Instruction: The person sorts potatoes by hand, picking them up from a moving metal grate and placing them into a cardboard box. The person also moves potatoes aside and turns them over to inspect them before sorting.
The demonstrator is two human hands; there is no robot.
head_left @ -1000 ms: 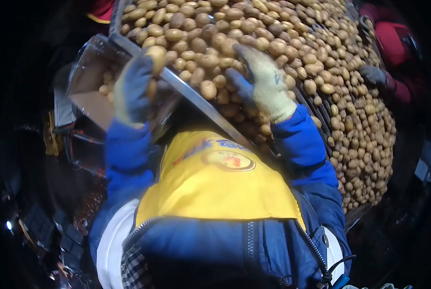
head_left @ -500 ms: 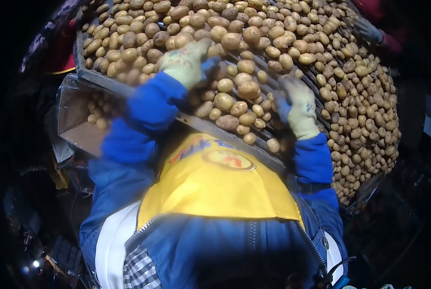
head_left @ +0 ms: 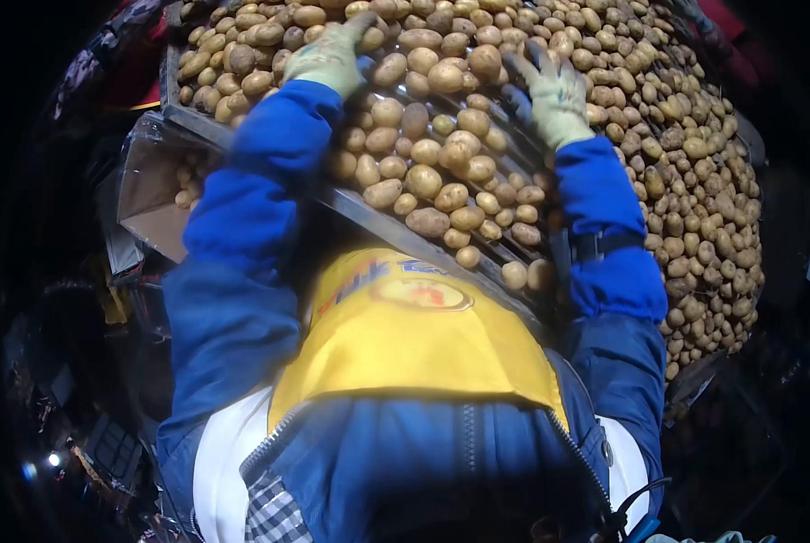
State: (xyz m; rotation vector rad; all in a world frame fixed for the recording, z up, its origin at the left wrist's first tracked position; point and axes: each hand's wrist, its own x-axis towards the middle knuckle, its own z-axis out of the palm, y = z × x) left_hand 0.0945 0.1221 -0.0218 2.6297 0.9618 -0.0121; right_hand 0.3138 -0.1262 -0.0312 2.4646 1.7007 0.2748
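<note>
Potatoes point(head_left: 426, 181) lie spread over a slatted sorting table point(head_left: 513, 149) in front of me. At the far side, my left hand point(head_left: 328, 59), in a pale glove with blue-grey fingers, reaches over the potatoes with its index finger stretched out and its thumb apart. Nothing shows in its grip. My right hand point(head_left: 554, 98), gloved the same way, is to the right with fingers spread, touching or just above the potatoes at the slats. Some of its fingertips are in shadow.
A metal edge point(head_left: 369, 217) runs along the table's near side. To the left stands a cardboard box point(head_left: 151, 204) with some potatoes inside. Potatoes are heaped thickly at right point(head_left: 694, 244). Another person's red sleeve point(head_left: 735, 41) shows at upper right, and red clothing point(head_left: 138, 77) at upper left.
Both my hands have moved forward, away from my body. More potatoes lie between my arms. The other person's gloved hand at upper right has shifted toward the top edge.
</note>
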